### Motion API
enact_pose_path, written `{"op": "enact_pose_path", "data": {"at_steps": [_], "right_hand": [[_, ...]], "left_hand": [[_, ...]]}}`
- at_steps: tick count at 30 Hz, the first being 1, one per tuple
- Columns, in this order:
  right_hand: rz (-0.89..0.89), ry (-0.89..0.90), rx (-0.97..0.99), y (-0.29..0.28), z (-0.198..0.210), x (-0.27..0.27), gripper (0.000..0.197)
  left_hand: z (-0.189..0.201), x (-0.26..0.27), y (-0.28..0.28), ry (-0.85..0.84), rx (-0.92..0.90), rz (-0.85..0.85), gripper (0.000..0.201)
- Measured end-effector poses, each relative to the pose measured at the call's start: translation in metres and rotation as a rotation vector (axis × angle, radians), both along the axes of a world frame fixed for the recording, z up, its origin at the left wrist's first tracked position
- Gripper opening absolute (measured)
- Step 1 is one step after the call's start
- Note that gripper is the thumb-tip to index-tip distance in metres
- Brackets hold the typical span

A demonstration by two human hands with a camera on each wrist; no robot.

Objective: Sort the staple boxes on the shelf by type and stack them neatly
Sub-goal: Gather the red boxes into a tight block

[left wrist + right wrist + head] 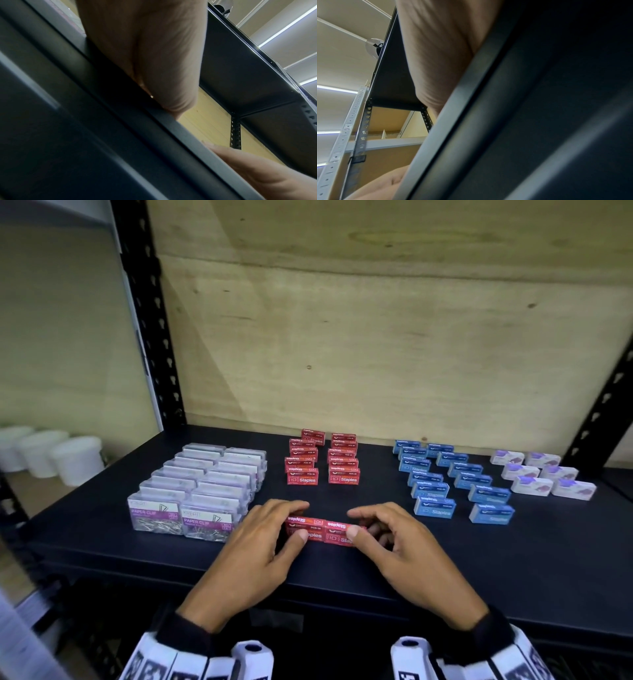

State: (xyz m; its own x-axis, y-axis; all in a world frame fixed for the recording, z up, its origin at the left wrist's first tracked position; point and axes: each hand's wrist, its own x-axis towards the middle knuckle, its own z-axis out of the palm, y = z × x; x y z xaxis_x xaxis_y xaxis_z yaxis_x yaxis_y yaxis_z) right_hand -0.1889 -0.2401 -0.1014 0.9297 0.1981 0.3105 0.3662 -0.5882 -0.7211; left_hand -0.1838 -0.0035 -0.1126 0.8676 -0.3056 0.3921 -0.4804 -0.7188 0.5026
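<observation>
My left hand and my right hand lay at the near edge of the black shelf, and between them I held two red staple boxes set end to end. The left hand pinched the left box, thumb on its near face and fingers over its far side; the right hand gripped the right box in the same way. Both wrist cameras showed only palm and the shelf edge, so they added nothing about the fingers.

The long axis of the pair ran left to right. The two red stacks stood straight beyond my hands, farther in, the left stack in line with the left box and the right stack with the right one. I judged that each hand was the nearer one for its own stack, and the boxes needed only to go forward and up. The paper clip boxes were to the left, the blue staple boxes to the right.
</observation>
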Motion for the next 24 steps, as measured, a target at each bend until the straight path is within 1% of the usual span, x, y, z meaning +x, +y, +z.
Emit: {"op": "enact_pose_path", "data": {"at_steps": [2,5,7,10,13,15,18,21,24], "right_hand": [[-0.03,-0.011,0.038,0.0,0.0,-0.001,0.028],[-0.022,0.027,0.04,-0.005,0.008,-0.008,0.046],[0.016,0.038,-0.023,-0.01,0.019,-0.017,0.049],[0.039,-0.011,-0.156,-0.016,0.051,-0.027,0.046],[0.041,-0.035,-0.332,-0.018,0.091,-0.027,0.047],[0.05,-0.045,-0.424,-0.019,0.115,-0.014,0.049],[0.076,-0.036,-0.556,-0.017,0.139,0.016,0.046],[0.092,0.014,-0.701,-0.012,0.148,0.051,0.035],[0.103,0.071,-0.825,-0.004,0.143,0.086,0.034]], "left_hand": [[0.002,-0.002,-0.001,0.016,-0.028,-0.002,0.049],[0.01,-0.005,-0.002,0.061,-0.04,-0.009,0.053],[0.022,-0.01,-0.003,0.086,0.006,-0.003,0.053],[0.055,-0.017,0.0,0.07,0.094,0.005,0.054],[0.097,-0.019,0.001,0.024,0.26,0.004,0.057],[0.124,-0.013,-0.002,0.009,0.39,0.018,0.053],[0.156,0.014,-0.009,0.057,0.571,0.014,0.042],[0.167,0.051,-0.012,0.138,0.696,-0.025,0.034],[0.166,0.084,-0.022,0.227,0.81,-0.027,0.029]]}}
